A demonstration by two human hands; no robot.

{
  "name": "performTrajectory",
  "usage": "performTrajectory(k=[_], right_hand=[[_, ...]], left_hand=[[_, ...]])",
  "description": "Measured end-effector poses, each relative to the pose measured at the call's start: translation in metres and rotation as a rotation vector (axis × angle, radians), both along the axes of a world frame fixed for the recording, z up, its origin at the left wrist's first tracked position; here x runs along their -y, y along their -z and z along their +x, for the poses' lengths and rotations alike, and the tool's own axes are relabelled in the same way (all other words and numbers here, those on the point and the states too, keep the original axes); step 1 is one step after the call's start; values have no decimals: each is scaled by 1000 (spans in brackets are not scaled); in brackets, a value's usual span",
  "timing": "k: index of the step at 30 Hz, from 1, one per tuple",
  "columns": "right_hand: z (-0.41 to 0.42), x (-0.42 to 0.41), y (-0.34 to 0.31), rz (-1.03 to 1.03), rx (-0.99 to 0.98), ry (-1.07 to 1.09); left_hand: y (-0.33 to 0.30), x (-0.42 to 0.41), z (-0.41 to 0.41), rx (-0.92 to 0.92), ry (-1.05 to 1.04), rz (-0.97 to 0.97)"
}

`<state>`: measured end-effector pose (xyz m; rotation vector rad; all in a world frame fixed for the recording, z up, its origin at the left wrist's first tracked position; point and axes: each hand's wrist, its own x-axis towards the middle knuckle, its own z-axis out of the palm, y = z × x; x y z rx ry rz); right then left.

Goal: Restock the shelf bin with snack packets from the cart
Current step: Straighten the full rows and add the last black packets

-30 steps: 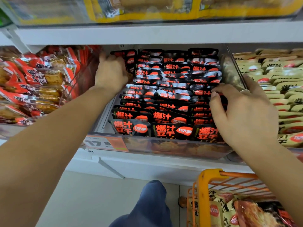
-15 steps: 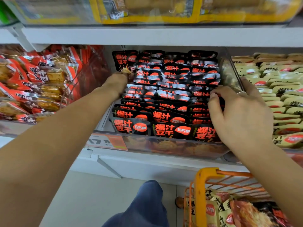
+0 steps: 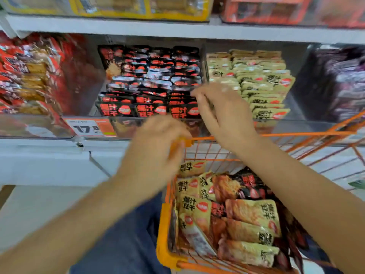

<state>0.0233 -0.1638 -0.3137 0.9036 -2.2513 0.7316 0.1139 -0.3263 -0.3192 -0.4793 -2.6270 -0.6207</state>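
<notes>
Rows of black snack packets (image 3: 150, 82) with red print fill the clear shelf bin (image 3: 158, 126) at centre. My right hand (image 3: 223, 115) hovers at the bin's front right corner, bent fingertips touching the packet edges. My left hand (image 3: 154, 147) is motion-blurred, below the bin front and over the orange cart's (image 3: 164, 234) near-left rim, fingers loosely curled with nothing visible in them. In the cart lie yellow-green packets (image 3: 252, 214) and a few black packets (image 3: 250, 184).
A bin of red packets (image 3: 29, 76) stands to the left, a bin of yellow-green packets (image 3: 256, 82) to the right, and dark purple packets (image 3: 339, 80) further right. An orange price tag (image 3: 88, 127) hangs on the shelf edge. The upper shelf (image 3: 177, 28) overhangs.
My left hand has pulled out of the bin's back left and dropped toward the cart rim. My right hand has drawn back to the bin's front. The view tilted down, showing more of the cart.
</notes>
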Motion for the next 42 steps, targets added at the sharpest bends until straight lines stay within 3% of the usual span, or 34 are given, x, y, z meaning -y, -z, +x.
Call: performTrajectory(k=[4,7,9,14,17,20,21,24,27,29,33,34,36,42], right_hand=[[44,-50,35,279,158,-21],[67,-61,78,666,737,23],[81,-58,105,587,1186,-42],[85,-48,104,359,1360,-39],[70,-66,66,287,1354,-72],[54,-92,16,55,1324,-106],[50,-99,0,-48,1325,-117],[43,-117,-37,-318,1314,-132],[39,-132,-53,-365,1264,-127],[30,-141,-55,-342,1209,-52],[-5,-161,-63,-923,995,219],[-16,-166,-61,-982,921,312],[-40,-170,-47,-968,830,480],[-99,-172,1,-649,720,861]], left_hand=[[48,-34,35,224,56,-52],[57,-34,33,246,32,-38],[55,-35,33,232,28,-30],[55,-34,35,210,8,-45],[48,-36,36,225,7,-29],[31,-46,33,392,-36,39],[22,-54,30,463,-30,135],[-9,-84,10,602,44,661],[-22,-109,-22,481,14,762],[-28,-123,-41,368,10,714],[-10,-128,-81,-26,-123,189],[-1,-124,-89,-63,-162,103],[19,-117,-98,-32,-215,3],[37,-114,-102,-41,-212,-97]])
